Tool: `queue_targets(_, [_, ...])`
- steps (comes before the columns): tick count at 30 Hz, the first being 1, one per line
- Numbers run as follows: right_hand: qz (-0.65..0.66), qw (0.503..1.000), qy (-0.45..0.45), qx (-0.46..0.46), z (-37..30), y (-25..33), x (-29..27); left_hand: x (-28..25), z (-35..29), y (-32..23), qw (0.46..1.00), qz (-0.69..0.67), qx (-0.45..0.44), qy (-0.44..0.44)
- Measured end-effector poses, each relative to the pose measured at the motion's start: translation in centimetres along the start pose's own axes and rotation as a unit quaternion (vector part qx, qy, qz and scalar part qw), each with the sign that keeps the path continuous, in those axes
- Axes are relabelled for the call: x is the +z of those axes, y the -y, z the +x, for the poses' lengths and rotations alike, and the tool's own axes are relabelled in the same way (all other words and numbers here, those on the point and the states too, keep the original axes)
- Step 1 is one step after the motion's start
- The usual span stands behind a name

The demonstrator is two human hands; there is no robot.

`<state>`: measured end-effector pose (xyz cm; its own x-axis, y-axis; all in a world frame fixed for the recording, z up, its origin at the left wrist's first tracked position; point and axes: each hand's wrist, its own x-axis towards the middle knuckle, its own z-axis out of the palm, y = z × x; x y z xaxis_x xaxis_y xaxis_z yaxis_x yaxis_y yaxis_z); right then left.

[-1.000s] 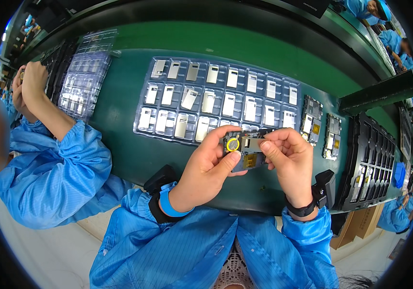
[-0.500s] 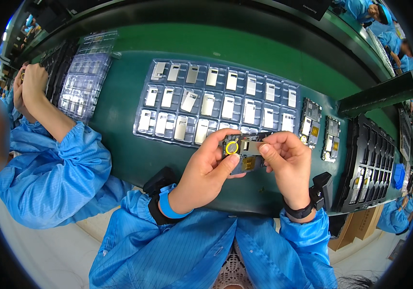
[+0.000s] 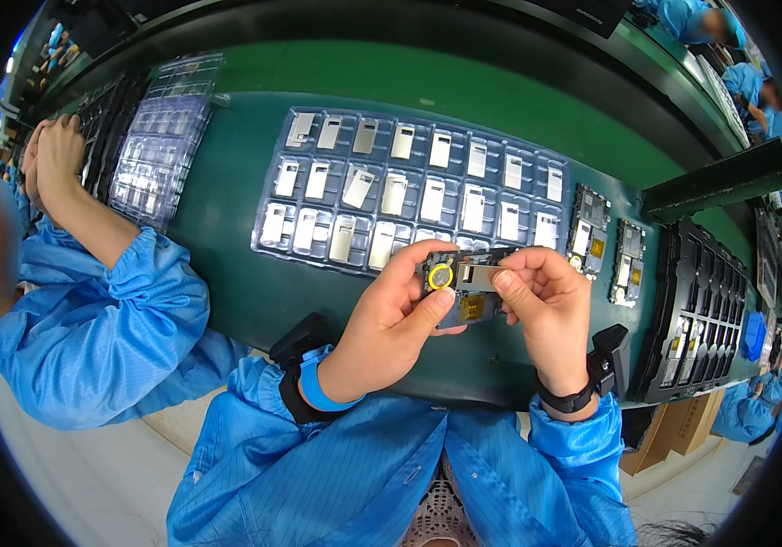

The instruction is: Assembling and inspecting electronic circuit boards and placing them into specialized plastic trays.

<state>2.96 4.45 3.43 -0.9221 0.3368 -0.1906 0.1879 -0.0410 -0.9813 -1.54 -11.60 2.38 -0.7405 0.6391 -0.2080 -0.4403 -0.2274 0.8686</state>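
My left hand [image 3: 393, 308] grips the left end of a circuit board [image 3: 471, 308] that carries a round yellow-ringed part and a gold patch. Between the thumb and fingers of my right hand [image 3: 544, 301] is the right end of a flat silver metal plate [image 3: 479, 276] with a slot in it. The plate lies along the board's upper part; whether it is seated there I cannot tell. Just beyond my hands, a clear plastic tray [image 3: 272, 248] holds rows of similar silver plates, one or so to a compartment.
Two more circuit boards [image 3: 589, 232] lie right of the tray. Farther right stands a black slotted tray [image 3: 703, 305] with boards in its near slots, by a dark post [image 3: 719, 173]. At left, a co-worker's hands [image 3: 55, 159] work near stacked clear trays [image 3: 158, 150].
My hands keep nearly the same place, with the plate tilted slightly differently against the board. The co-worker's hands at left have shifted a little.
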Motion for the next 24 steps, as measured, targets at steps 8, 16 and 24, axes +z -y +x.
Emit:
queue_targets(8, [0.003,1.000,-0.004,0.004,-0.04,-0.03,-0.10,0.09,0.10,0.07,1.000,0.005,-0.001,0.003])
queue_targets(16, [-0.024,0.999,-0.026,-0.009,-0.25,-0.09,0.02,0.21,0.10,0.04,1.000,0.018,-0.002,0.004])
queue_targets(24, [-0.068,0.995,-0.060,-0.048,-0.39,-0.73,0.19,0.50,0.10,0.10,1.000,0.016,-0.002,-0.003])
